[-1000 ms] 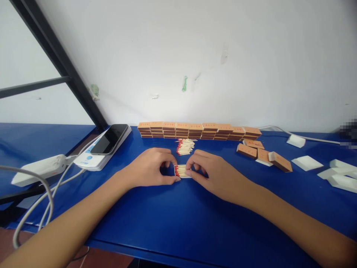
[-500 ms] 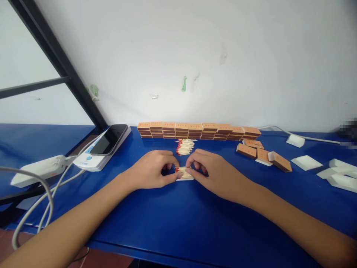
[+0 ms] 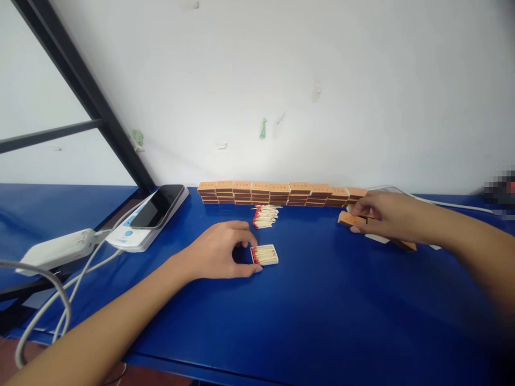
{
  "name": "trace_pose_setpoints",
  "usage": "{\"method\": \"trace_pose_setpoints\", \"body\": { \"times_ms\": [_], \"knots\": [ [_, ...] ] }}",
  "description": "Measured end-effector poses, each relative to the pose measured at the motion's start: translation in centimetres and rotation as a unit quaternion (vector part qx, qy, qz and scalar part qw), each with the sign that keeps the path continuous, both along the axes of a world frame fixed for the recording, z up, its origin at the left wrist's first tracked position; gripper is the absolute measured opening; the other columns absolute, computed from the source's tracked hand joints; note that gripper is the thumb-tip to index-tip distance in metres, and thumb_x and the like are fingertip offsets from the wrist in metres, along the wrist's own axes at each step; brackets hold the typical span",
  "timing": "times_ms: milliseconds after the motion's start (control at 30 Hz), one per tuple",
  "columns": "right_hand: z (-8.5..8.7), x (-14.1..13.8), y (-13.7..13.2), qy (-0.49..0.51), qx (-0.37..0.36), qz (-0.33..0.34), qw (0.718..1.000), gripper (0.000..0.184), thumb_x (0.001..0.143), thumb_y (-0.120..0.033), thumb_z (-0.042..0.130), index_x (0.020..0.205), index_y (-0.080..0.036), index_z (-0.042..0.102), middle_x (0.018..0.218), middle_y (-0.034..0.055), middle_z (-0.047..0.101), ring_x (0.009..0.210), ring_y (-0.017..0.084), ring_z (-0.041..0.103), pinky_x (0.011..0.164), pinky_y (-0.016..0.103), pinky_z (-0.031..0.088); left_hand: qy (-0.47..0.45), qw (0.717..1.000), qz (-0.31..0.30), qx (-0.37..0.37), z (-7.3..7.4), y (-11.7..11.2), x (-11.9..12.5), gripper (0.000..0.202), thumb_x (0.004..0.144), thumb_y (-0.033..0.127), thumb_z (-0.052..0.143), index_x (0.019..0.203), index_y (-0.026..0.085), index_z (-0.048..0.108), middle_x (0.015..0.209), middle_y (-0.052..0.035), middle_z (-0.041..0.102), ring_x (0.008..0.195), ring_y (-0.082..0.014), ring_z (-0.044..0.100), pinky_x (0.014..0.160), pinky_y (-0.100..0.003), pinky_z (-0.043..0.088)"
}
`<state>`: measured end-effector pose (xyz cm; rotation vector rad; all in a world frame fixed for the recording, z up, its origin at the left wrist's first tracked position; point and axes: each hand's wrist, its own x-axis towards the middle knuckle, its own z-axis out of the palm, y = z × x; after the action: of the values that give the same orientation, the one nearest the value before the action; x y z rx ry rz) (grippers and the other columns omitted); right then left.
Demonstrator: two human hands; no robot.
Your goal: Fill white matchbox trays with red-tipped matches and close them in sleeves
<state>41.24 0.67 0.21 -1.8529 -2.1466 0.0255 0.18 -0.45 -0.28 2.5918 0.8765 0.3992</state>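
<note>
A small white matchbox tray (image 3: 275, 261) filled with red-headed matches lies on the blue table. My left hand (image 3: 223, 249) has its thumb and forefinger at the near and far sides of the tray's left end. Off to the right, my right hand (image 3: 376, 214) is closed with thumb and fingers on an orange matchbox sleeve (image 3: 349, 219). Other sleeves beneath and behind that hand are partly hidden by it. A loose heap of matches (image 3: 265, 216) rests beyond the tray.
A long row of stacked matchboxes (image 3: 279, 194) stands along the wall. At left, a phone (image 3: 157, 207) lies on a white device (image 3: 129, 241), near a power strip (image 3: 60, 252) with looping cables. A dark metal frame (image 3: 80, 80) rises at the left.
My right hand has left the tray and moved right onto the matchbox sleeves. My left hand stays at the tray, whose matches now lie fully in view.
</note>
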Motion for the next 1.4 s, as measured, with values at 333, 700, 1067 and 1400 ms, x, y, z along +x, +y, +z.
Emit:
{"method": "trace_pose_setpoints", "body": {
  "times_ms": [333,700,1067,1400],
  "knots": [
    [0.3,-1.0,0.0,0.008,-0.158,0.004,0.987,0.025,0.078,-0.045,0.078,0.087,-0.024,0.07,0.084,0.01,0.073,0.073,0.029,0.066,0.063,0.042,0.047,-0.082,0.996,0.006,0.034,-0.4,0.4,0.0,0.026,0.087,0.04,0.08,0.101,0.019,0.075,0.093,-0.0028,0.071,0.084,-0.0171,0.063,0.074,-0.031,0.051],
    [0.0,-11.8,-5.1,0.115,-0.09,0.198,0.969,0.023,0.084,-0.036,0.077,0.104,-0.027,0.07,0.093,0.0015,0.071,0.08,0.02,0.067,0.069,0.032,0.049,-0.121,0.991,0.041,0.042,-0.8,0.4,0.2,0.032,0.084,0.041,0.084,0.106,0.019,0.077,0.093,-0.0026,0.075,0.082,-0.0167,0.069,0.072,-0.03,0.055],
    [-1.7,-11.8,-4.2,0.241,-0.067,0.194,0.949,0.03,0.084,-0.038,0.082,0.108,-0.025,0.07,0.106,0.0032,0.072,0.085,0.019,0.07,0.072,0.033,0.06,-0.121,0.992,0.025,-0.01,-0.8,0.6,0.1,0.035,0.085,0.04,0.087,0.113,0.021,0.079,0.095,-0.0027,0.077,0.082,-0.0152,0.069,0.072,-0.027,0.054],
    [-1.9,-13.5,-4.8,0.369,-0.064,0.205,0.904,0.041,0.079,-0.042,0.089,0.111,-0.025,0.071,0.103,0.0023,0.074,0.085,0.019,0.073,0.08,0.035,0.065,-0.176,0.982,0.024,-0.058,-0.8,0.7,0.1,0.042,0.078,0.041,0.092,0.114,0.023,0.081,0.094,-0.004,0.076,0.081,-0.0155,0.069,0.072,-0.026,0.054]
  ]
}}
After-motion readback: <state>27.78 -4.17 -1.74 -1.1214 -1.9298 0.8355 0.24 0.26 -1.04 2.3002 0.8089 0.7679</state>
